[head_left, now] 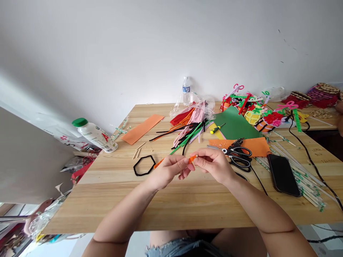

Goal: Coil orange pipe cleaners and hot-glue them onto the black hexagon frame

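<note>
My left hand (171, 168) is closed around a thin stick wrapped in orange pipe cleaner (192, 159). Its pale tip shows at the right, where the thumb and fingers of my right hand (215, 165) pinch it. An orange length also sticks out left of my left hand; the middle part is hidden by the fingers. Close to that left end, a black pipe cleaner bent into a hexagon (134, 167) lies flat on the wooden table (112, 192). Scissors with black and white handles (242, 157) rest just beyond my right hand.
Colourful pipe cleaners (191, 125) lie in a bunch behind my hands, near a water bottle (186, 91). Green card (238, 125), a screwdriver (216, 129), a phone (284, 175) and wrapped sticks (311, 189) are rightward. A white bottle (95, 135) leans left. Flowered baskets (252, 116) stand at back.
</note>
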A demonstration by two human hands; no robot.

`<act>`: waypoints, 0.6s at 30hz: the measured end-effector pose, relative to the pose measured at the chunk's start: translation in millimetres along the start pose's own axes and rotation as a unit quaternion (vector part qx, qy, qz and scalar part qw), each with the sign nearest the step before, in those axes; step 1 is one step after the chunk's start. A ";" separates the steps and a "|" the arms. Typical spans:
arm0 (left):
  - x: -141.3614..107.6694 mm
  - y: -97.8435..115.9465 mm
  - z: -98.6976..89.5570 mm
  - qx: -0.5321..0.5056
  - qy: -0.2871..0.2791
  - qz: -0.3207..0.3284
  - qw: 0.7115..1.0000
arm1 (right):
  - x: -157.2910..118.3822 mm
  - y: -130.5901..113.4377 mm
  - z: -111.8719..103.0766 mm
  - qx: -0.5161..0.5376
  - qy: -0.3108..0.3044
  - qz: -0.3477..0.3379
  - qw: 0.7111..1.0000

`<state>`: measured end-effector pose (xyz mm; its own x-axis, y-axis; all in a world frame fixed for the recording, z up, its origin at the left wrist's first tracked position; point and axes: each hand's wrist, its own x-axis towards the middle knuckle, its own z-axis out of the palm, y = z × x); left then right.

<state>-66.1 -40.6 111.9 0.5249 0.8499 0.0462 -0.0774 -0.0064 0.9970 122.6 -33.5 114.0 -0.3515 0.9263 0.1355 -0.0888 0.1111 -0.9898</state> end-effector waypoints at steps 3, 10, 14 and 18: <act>0.1 -1.2 3.2 0.113 0.055 0.069 0.990 | 0.8 3.2 1.1 0.006 0.005 0.005 1.000; -3.3 -4.8 17.3 0.329 0.225 0.274 0.875 | 2.5 9.3 0.3 0.046 0.017 0.024 0.999; -2.8 -0.6 6.5 0.152 0.047 0.083 0.984 | 1.6 4.8 -0.1 0.018 0.000 0.017 1.000; -1.4 3.1 -0.6 0.071 -0.004 0.011 0.997 | 1.3 2.5 0.4 0.020 -0.016 0.013 1.000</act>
<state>-67.7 -41.5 114.9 0.5311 0.8445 0.0680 0.0314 -0.0999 0.9945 121.6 -32.1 111.7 -0.3841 0.9165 0.1118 -0.1153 0.0725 -0.9907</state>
